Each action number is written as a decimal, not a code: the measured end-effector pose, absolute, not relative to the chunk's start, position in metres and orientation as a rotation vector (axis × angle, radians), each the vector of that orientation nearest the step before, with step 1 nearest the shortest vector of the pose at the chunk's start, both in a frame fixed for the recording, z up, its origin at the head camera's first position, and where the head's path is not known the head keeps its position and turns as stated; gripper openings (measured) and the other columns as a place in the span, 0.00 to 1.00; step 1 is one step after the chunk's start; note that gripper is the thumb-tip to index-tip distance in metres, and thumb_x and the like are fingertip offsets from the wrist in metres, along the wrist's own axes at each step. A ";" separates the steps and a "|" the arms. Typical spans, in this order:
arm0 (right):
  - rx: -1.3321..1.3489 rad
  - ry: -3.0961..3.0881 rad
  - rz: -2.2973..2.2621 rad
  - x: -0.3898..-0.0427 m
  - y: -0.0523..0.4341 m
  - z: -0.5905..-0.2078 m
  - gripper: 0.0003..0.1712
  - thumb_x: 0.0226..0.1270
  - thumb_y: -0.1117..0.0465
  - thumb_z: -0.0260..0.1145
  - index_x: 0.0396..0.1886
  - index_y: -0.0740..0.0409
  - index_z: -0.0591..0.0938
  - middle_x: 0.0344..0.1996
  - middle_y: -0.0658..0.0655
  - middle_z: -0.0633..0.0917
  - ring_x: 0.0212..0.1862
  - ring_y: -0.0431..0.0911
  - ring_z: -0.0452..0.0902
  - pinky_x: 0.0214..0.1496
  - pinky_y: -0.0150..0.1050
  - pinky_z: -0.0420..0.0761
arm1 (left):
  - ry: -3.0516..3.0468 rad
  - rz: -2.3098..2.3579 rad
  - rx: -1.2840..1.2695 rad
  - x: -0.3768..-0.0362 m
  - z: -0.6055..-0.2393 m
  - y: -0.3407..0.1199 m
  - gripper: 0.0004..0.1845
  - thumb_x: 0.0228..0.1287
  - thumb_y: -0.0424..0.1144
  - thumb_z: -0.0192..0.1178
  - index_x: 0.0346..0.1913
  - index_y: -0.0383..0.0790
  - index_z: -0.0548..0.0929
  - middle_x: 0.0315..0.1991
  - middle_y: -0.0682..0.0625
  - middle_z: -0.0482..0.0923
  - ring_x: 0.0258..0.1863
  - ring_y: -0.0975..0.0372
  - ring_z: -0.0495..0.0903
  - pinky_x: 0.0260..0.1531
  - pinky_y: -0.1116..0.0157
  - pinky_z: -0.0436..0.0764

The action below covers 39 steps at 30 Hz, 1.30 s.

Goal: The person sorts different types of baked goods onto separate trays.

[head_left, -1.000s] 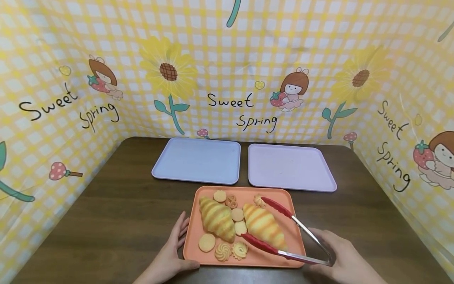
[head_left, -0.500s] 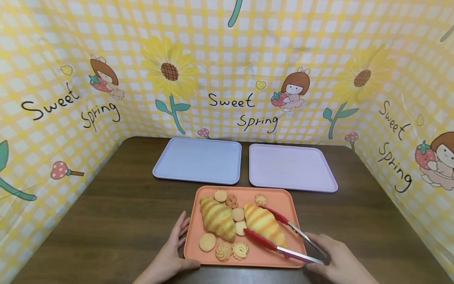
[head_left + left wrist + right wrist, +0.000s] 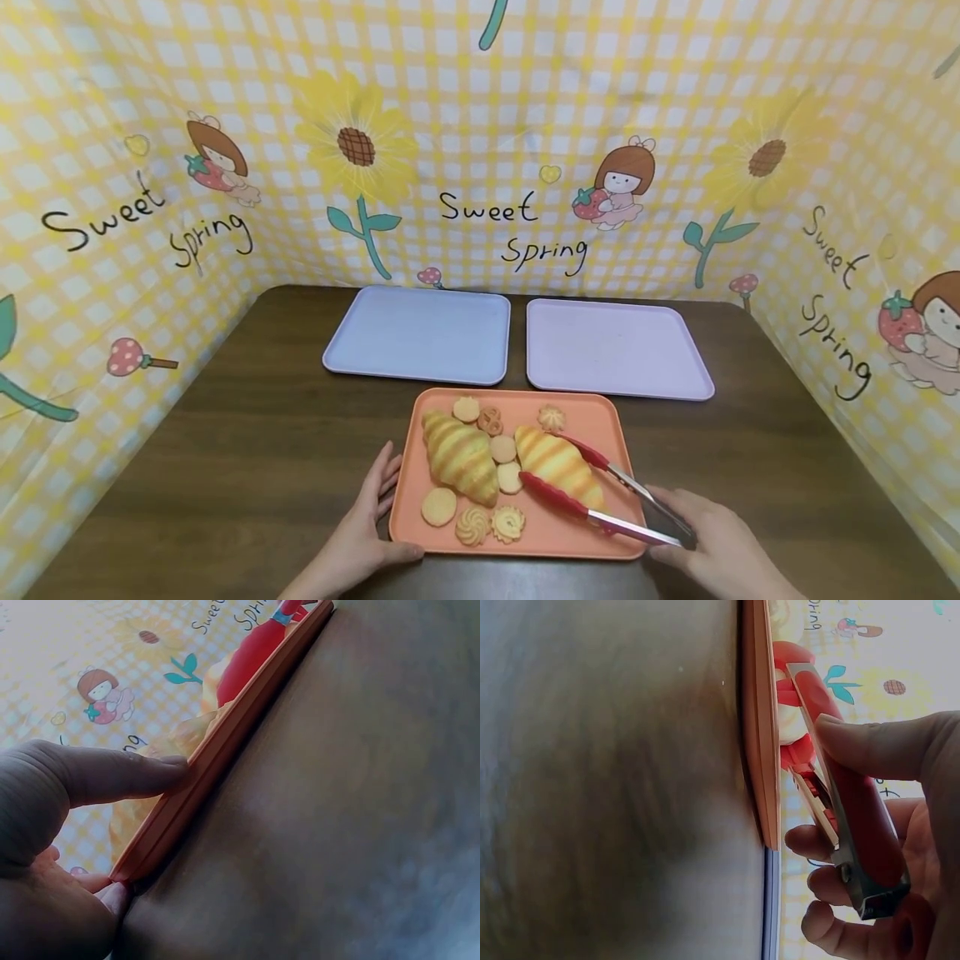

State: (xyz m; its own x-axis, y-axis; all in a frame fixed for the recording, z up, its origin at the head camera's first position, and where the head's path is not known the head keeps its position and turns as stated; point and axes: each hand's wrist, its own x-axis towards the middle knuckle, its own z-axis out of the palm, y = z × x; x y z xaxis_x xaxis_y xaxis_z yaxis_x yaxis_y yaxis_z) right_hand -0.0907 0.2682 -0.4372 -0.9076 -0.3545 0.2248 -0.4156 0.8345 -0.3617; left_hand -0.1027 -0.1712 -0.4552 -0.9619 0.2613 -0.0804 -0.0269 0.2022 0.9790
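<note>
My right hand [image 3: 708, 533] grips metal tongs with red ends [image 3: 555, 494] over the right side of the orange tray [image 3: 570, 546]. The tong arms lie on either side of the striped croissant [image 3: 558, 467]. In the right wrist view, thumb and fingers press the tongs' red handle [image 3: 866, 825] from opposite sides. My left hand [image 3: 360, 525] rests at the tray's near left corner, thumb [image 3: 127, 774] straight against the front rim, fingers along the left side. A second croissant [image 3: 459, 458] lies on the tray's left half.
Several cookies lie around the croissants, among them a round one [image 3: 438, 507], a swirled one [image 3: 473, 527] and a flower-shaped one [image 3: 551, 417]. A pretzel [image 3: 491, 420] sits near the back. Behind stand a blue tray [image 3: 420, 333] and a lilac tray [image 3: 615, 346], before a checked cloth [image 3: 480, 125].
The tong arms have drawn closer together around the right croissant, the far one coming off the flower-shaped cookie. My right fingers have squeezed in slightly. The left hand stays at the tray corner.
</note>
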 end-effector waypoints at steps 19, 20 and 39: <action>0.596 -2.771 0.554 -0.091 0.271 -0.435 0.34 0.43 0.48 0.82 0.53 0.53 0.86 0.40 0.45 0.86 0.38 0.39 0.80 0.38 0.42 0.81 | 2.264 1.819 0.229 -0.104 -0.456 -0.172 0.71 0.44 0.30 0.80 0.80 0.40 0.35 0.77 0.30 0.43 0.75 0.41 0.46 0.60 0.79 0.62; 0.602 -2.759 0.553 -0.092 0.271 -0.434 0.34 0.42 0.49 0.83 0.53 0.53 0.86 0.39 0.45 0.86 0.38 0.38 0.80 0.38 0.42 0.81 | 2.263 1.818 0.228 -0.104 -0.457 -0.172 0.71 0.44 0.30 0.80 0.80 0.40 0.35 0.77 0.30 0.43 0.75 0.40 0.46 0.59 0.79 0.62; 0.728 -2.680 0.465 -0.127 0.263 -0.386 0.35 0.42 0.57 0.82 0.55 0.57 0.84 0.41 0.50 0.86 0.37 0.45 0.81 0.36 0.47 0.80 | 2.276 1.798 0.231 -0.104 -0.457 -0.172 0.70 0.45 0.30 0.80 0.80 0.41 0.35 0.77 0.31 0.43 0.75 0.41 0.46 0.60 0.78 0.62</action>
State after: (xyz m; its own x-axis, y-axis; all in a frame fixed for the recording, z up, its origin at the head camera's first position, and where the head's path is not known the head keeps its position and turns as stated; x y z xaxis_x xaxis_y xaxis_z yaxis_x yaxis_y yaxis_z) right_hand -0.1273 0.2629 -0.3861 -0.8171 -0.4264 0.3880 -0.5322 0.8166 -0.2234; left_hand -0.1039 -0.1723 -0.4575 -0.9607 0.2649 -0.0834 -0.0198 0.2342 0.9720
